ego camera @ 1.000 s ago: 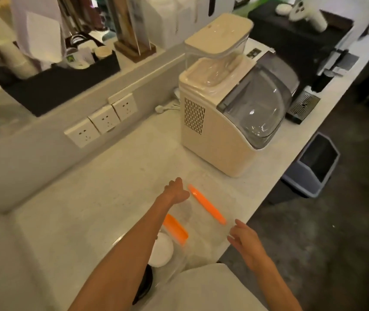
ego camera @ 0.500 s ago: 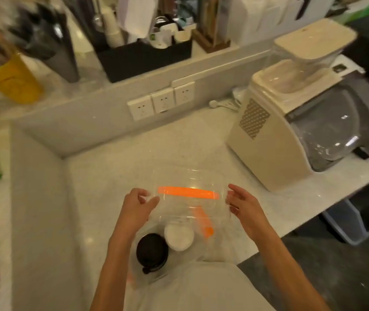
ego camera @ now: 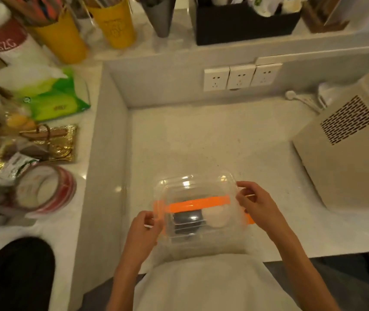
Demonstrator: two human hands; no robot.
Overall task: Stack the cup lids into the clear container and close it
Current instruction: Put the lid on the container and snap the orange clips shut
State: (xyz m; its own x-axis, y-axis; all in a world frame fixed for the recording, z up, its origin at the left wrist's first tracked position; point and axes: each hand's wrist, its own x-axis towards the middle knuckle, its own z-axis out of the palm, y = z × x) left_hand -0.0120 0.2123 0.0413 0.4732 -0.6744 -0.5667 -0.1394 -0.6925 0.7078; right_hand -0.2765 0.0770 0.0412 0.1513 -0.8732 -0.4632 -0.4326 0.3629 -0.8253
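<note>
A clear container [ego camera: 201,237] stands at the counter's near edge. Inside it lie stacked black cup lids [ego camera: 186,221] and a white cup lid [ego camera: 216,217]. The clear container cover [ego camera: 192,187] with orange clips [ego camera: 198,203] rests tilted over the box. My left hand [ego camera: 144,230] pinches the cover's left edge by an orange clip. My right hand [ego camera: 255,204] grips its right edge, where another orange clip shows below the fingers.
A beige ice machine [ego camera: 345,151] stands at the right. Wall sockets [ego camera: 239,77] sit behind. On the raised ledge to the left are a tissue pack [ego camera: 53,97], a gold bag [ego camera: 53,142], tape rolls [ego camera: 46,189] and yellow cups [ego camera: 64,39]. A black organiser [ego camera: 244,25] stands on the back shelf.
The view has swung left and down. Both hands took hold of the clear cover and brought it over the container, which now holds the black and white lids beneath it.
</note>
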